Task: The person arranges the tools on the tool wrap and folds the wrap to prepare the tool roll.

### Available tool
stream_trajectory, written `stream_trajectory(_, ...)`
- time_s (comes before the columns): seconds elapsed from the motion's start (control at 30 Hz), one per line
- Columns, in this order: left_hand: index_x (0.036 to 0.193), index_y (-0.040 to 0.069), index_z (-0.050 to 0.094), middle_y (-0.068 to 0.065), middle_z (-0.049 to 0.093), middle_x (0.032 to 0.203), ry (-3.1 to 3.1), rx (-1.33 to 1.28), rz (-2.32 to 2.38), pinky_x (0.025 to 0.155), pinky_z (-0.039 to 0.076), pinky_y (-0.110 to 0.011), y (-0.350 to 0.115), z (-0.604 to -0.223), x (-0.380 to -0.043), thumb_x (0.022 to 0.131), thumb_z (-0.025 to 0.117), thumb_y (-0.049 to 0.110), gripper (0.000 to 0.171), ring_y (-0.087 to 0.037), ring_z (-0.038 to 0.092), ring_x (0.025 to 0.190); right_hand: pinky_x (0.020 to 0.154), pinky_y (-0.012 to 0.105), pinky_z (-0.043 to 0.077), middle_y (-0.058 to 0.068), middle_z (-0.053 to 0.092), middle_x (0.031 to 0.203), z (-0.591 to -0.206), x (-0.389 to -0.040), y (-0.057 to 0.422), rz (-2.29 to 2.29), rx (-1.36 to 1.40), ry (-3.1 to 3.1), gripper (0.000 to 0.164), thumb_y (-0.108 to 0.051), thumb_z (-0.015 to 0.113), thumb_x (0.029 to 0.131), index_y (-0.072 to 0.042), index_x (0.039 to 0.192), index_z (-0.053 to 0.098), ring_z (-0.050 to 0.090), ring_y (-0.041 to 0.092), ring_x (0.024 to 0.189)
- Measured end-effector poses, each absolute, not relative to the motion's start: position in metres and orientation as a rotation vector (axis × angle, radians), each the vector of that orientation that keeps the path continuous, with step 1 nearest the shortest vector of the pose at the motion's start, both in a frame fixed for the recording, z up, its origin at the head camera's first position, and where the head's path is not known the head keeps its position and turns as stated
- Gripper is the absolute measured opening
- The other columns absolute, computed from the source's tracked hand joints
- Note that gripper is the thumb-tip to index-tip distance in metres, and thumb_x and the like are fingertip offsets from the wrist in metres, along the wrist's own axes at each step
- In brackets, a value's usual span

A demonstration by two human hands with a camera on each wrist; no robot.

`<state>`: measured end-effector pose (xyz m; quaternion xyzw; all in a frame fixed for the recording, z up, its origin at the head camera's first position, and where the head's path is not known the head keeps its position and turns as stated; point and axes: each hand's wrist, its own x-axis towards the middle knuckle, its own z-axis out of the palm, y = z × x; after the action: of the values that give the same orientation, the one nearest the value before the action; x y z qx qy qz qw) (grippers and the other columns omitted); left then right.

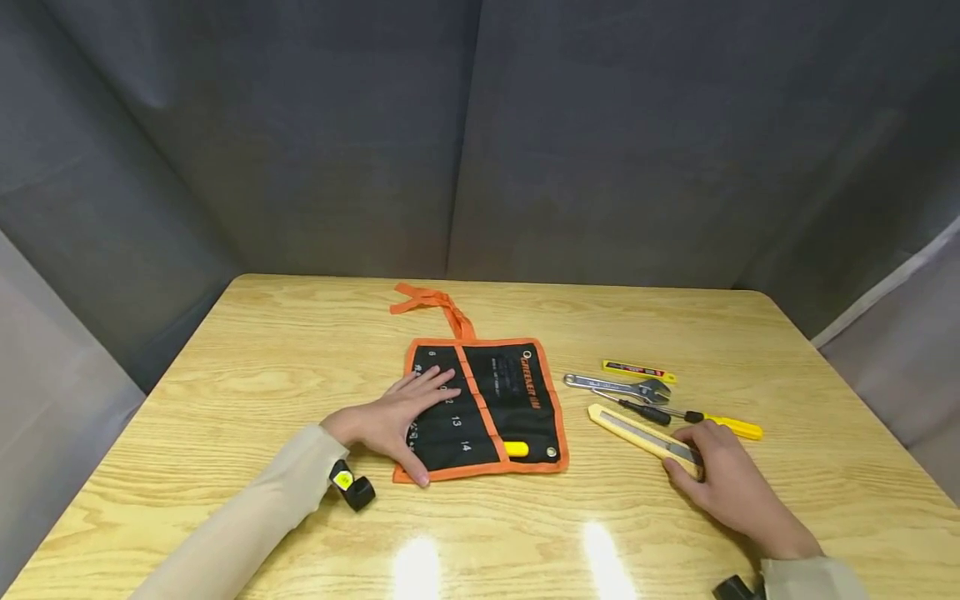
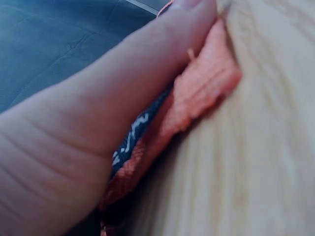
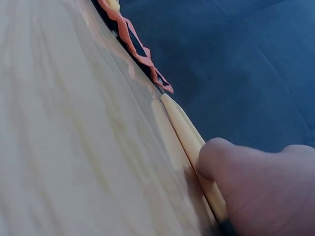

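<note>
In the head view, my left hand rests with spread fingers on a black tool pouch with orange edging. Its thumb lies over the pouch's near left edge, and the left wrist view shows that orange edging under the thumb. A yellow handle pokes out of one pocket. Over to the right, my right hand pinches the near end of a yellow utility knife between thumb and fingers. In the right wrist view the knife lies low along the tabletop; the far fingers are hidden.
Beyond the knife lie an adjustable wrench, a small black-handled screwdriver, a yellow-and-black screwdriver and a slim yellow case. An orange tie strap trails from the pouch's far edge. Grey curtains surround the wooden table.
</note>
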<state>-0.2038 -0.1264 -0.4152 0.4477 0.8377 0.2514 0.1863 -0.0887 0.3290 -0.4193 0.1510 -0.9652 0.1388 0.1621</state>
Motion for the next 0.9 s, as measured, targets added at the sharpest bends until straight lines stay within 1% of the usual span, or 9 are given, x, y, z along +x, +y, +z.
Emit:
stream_trajectory(0.1,0.155,0.012,0.019,-0.012,-0.002,0.163,2.351,1.258,0.698,0.115,-0.002,-0.062,-0.127,-0.414,-0.202,0.064,0.087,0.048,0.119,-0.035,-0.008,0.149,0.067,0.035,0.038,0.004,0.057,0.087,-0.422,-0.086,0.326,0.388,0.442,-2.750,0.035,-0.011,0.080,0.073,0.000,0.100,0.061,0.044,0.015,0.077)
stream_trajectory(0.2,0.155,0.013,0.019,-0.011,-0.003,0.163,2.344,1.263,0.702,0.115,-0.002,-0.061,-0.126,-0.413,-0.202,0.065,0.086,0.049,0.119,-0.034,-0.009,0.149,0.065,0.034,0.037,0.006,0.055,0.086,-0.421,-0.085,0.324,0.400,0.432,-2.749,0.040,-0.006,0.080,0.072,0.003,0.103,0.056,0.043,0.016,0.076)
stream_trajectory(0.3,0.155,0.013,0.019,-0.011,-0.002,0.163,2.348,1.272,0.715,0.115,-0.001,-0.062,-0.126,-0.413,-0.203,0.064,0.086,0.052,0.120,-0.035,-0.009,0.149,0.066,0.038,0.042,0.012,0.058,0.090,-0.419,-0.087,0.323,0.440,0.420,-2.745,0.045,-0.002,0.079,0.072,0.005,0.107,0.052,0.051,0.021,0.079)
stream_trajectory(0.4,0.155,0.013,0.019,-0.011,-0.002,0.163,2.357,1.265,0.718,0.115,-0.002,-0.062,-0.126,-0.414,-0.204,0.063,0.085,0.053,0.120,-0.035,-0.008,0.149,0.069,0.044,0.046,0.017,0.060,0.097,-0.418,-0.089,0.320,0.485,0.408,-2.753,0.049,-0.002,0.077,0.074,0.003,0.114,0.050,0.057,0.026,0.084)
stream_trajectory(0.5,0.155,0.013,0.019,-0.011,-0.002,0.163,2.360,1.254,0.721,0.115,-0.003,-0.062,-0.127,-0.413,-0.203,0.063,0.086,0.052,0.120,-0.035,-0.009,0.149,0.066,0.040,0.047,0.014,0.063,0.097,-0.418,-0.089,0.316,0.536,0.413,-2.759,0.050,-0.004,0.075,0.075,0.002,0.118,0.050,0.059,0.021,0.081)
stream_trajectory(0.63,0.155,0.012,0.020,-0.011,-0.002,0.163,2.360,1.241,0.728,0.115,-0.003,-0.062,-0.127,-0.412,-0.202,0.063,0.087,0.050,0.120,-0.035,-0.008,0.149,0.062,0.032,0.047,0.006,0.065,0.092,-0.419,-0.089,0.310,0.603,0.382,-2.790,0.041,-0.007,0.070,0.079,-0.003,0.116,0.053,0.058,0.013,0.074)
stream_trajectory(0.73,0.155,0.013,0.020,-0.011,-0.001,0.163,2.359,1.244,0.733,0.115,-0.002,-0.062,-0.127,-0.413,-0.202,0.063,0.087,0.050,0.120,-0.035,-0.008,0.149,0.063,0.031,0.047,0.005,0.066,0.094,-0.420,-0.088,0.307,0.624,0.355,-2.806,0.037,-0.015,0.073,0.082,-0.006,0.112,0.055,0.060,0.014,0.077)
stream_trajectory(0.83,0.155,0.013,0.020,-0.011,-0.001,0.163,2.359,1.244,0.733,0.115,-0.003,-0.062,-0.126,-0.412,-0.203,0.063,0.087,0.050,0.119,-0.035,-0.008,0.149,0.062,0.027,0.046,0.003,0.066,0.095,-0.421,-0.087,0.306,0.673,0.368,-2.804,0.034,-0.021,0.076,0.083,-0.009,0.109,0.057,0.057,0.007,0.076)
stream_trajectory(0.9,0.155,0.013,0.020,-0.011,-0.002,0.163,2.360,1.245,0.730,0.115,-0.003,-0.061,-0.125,-0.412,-0.203,0.063,0.087,0.050,0.120,-0.035,-0.008,0.149,0.062,0.026,0.046,0.000,0.066,0.094,-0.422,-0.087,0.306,0.710,0.391,-2.794,0.031,-0.022,0.076,0.083,-0.011,0.106,0.058,0.056,0.002,0.075)
